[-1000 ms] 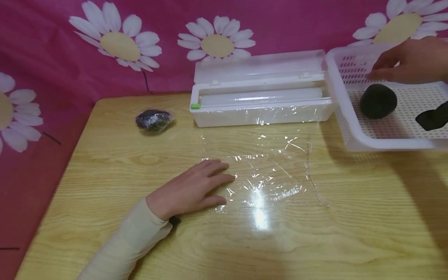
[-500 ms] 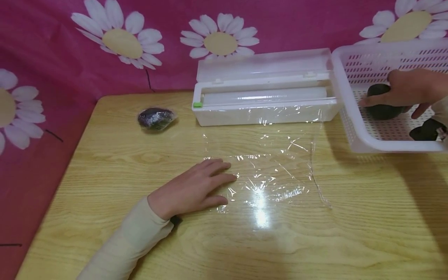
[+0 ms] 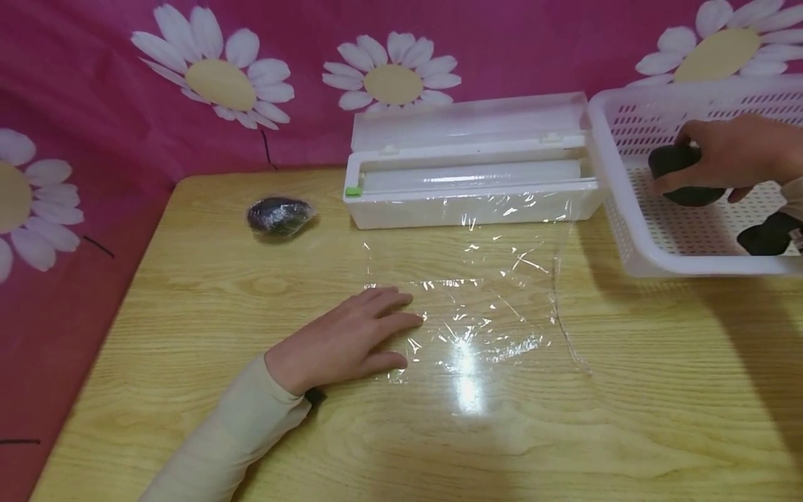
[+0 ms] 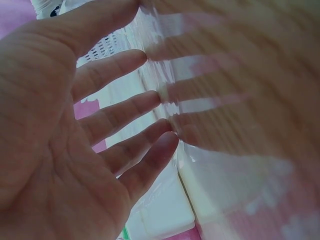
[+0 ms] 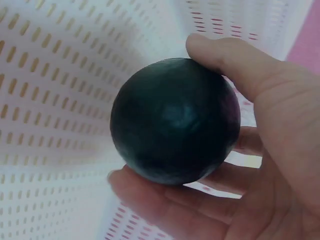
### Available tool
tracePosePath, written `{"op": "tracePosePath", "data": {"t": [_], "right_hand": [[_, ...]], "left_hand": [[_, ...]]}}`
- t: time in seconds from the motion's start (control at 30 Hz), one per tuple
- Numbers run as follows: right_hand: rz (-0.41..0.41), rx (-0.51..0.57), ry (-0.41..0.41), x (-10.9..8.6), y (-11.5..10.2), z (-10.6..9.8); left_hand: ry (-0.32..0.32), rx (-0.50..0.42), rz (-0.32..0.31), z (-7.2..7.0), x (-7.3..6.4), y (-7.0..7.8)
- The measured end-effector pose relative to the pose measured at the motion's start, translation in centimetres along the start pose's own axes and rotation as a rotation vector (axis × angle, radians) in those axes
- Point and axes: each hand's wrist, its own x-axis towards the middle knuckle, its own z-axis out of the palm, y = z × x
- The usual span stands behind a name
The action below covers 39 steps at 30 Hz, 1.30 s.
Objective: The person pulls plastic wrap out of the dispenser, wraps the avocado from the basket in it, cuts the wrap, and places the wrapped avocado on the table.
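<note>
One dark object (image 5: pixel 172 122) in right hand (image 3: pixel 730 150)

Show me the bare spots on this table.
Bare table lies right of the cling film, nearer than the white basket; also left, between the film-wrapped bundle and the sleeve. Crowded: back right, where film dispenser and basket stand close, and mid-table, under cling film and left hand.

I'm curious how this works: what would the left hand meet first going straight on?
Probably the clear film, which the left hand seems to touch; the white basket looks farther along that line.
</note>
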Motion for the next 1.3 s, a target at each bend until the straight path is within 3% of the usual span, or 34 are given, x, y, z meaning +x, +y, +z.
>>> {"op": "tracePosePath", "data": {"t": [0.1, 0.33, 0.6, 0.93, 1.3], "right_hand": [[-0.028, -0.026, 0.046, -0.9, -0.4, -0.8], [-0.108, -0.147, 0.242, -2.4, -1.3, -2.2], [-0.135, -0.148, 0.407, -4.2, -2.2, -4.0], [-0.234, -0.112, 0.533, -6.9, -3.7, -4.2], [-0.289, 0.010, 0.584, -9.6, -6.3, -2.9]], "left_hand": [[-0.002, -0.002, 0.002, -0.1, 0.1, 0.1], [-0.006, 0.003, 0.008, -0.2, 0.2, 0.2], [0.003, 0.001, 0.019, -0.2, 0.2, 0.3], [-0.004, -0.005, 0.010, -0.1, 0.2, 0.4], [-0.005, -0.012, 0.007, 0.0, 0.2, 0.3]]}}
